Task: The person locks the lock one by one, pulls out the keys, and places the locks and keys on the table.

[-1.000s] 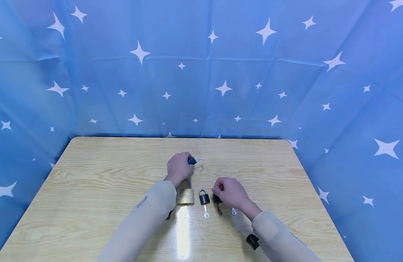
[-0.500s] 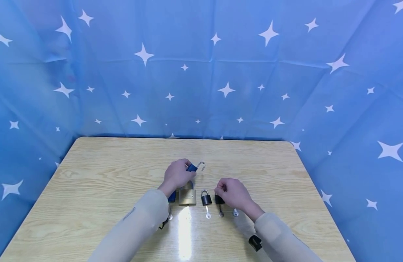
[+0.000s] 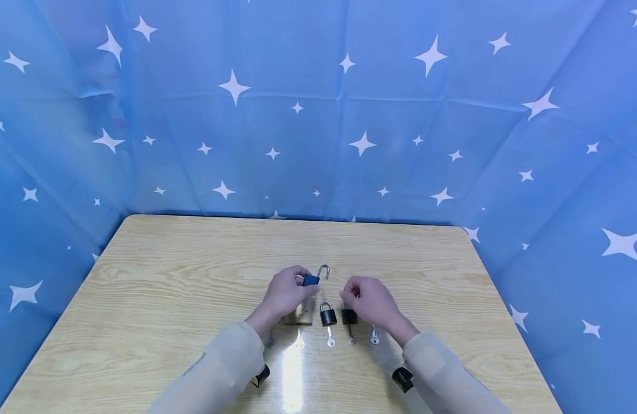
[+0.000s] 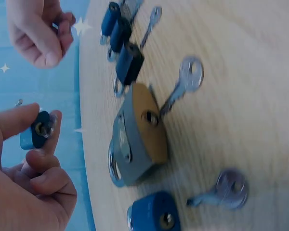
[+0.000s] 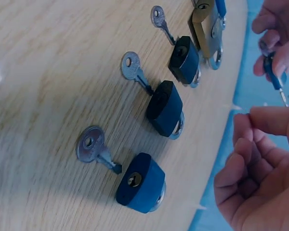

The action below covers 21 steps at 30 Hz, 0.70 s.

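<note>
My left hand (image 3: 286,296) holds a small blue padlock (image 3: 311,280) between thumb and fingers, its shackle swung out of the body. A key (image 4: 51,124) sits at the keyhole end of this padlock in the left wrist view. To its right, my right hand (image 3: 372,302) hovers over the row of padlocks with fingers loosely curled and thumb near the index fingertip; nothing shows between them. Below the hands are a large brass padlock (image 3: 300,315), a black padlock (image 3: 328,317) and another black padlock (image 3: 349,317), all with shackles toward the far side.
Two more blue padlocks stand at the row's ends, one (image 4: 156,211) beside the brass lock, one (image 5: 142,183) under my right hand. Keys lie before them, such as one key (image 5: 91,144) and another key (image 4: 231,187). A wooden table (image 3: 168,276) meets a blue star-patterned curtain (image 3: 298,126).
My left hand has come back toward me and slightly right with the blue padlock, closer to my right hand. The shackle now points more upward. My right hand has barely moved.
</note>
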Motion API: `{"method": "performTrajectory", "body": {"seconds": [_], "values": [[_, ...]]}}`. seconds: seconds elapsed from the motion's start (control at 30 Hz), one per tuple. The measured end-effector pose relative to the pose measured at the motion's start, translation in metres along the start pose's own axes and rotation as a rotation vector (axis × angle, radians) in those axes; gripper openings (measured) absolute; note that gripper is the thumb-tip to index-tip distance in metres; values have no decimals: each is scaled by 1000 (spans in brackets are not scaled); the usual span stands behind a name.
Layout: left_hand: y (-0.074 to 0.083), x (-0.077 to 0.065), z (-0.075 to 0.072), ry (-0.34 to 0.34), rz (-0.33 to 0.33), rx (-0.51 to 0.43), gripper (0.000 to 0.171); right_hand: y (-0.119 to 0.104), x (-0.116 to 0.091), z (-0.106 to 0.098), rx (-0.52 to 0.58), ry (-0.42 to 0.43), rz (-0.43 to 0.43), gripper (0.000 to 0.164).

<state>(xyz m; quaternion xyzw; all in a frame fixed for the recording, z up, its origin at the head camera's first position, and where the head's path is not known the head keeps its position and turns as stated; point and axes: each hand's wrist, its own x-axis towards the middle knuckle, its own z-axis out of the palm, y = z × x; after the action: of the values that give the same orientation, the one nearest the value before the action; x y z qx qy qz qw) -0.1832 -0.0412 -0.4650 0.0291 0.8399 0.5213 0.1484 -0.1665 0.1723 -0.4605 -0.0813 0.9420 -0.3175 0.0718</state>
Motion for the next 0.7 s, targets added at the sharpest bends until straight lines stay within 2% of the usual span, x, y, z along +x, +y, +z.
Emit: {"method": "performTrajectory", "body": {"seconds": [0.17,0.27,0.4,0.53,0.7], "values": [[1,-7,5,-19,-12,-70,38,-1,5,-2,28,16,-11,12],[2,-8,7,-21,-12,-80,38,-3,8,-6,55,54,-56,6],[3,-10,9,-14,-18,-84,37,-5,13,-12,103,92,-130,17],[3,-12,11,-28,-21,-108,36,-8,16,-15,152,74,-167,26],[3,-16,13,-54,-11,-157,37,-10,17,-14,220,43,-239,28]]}}
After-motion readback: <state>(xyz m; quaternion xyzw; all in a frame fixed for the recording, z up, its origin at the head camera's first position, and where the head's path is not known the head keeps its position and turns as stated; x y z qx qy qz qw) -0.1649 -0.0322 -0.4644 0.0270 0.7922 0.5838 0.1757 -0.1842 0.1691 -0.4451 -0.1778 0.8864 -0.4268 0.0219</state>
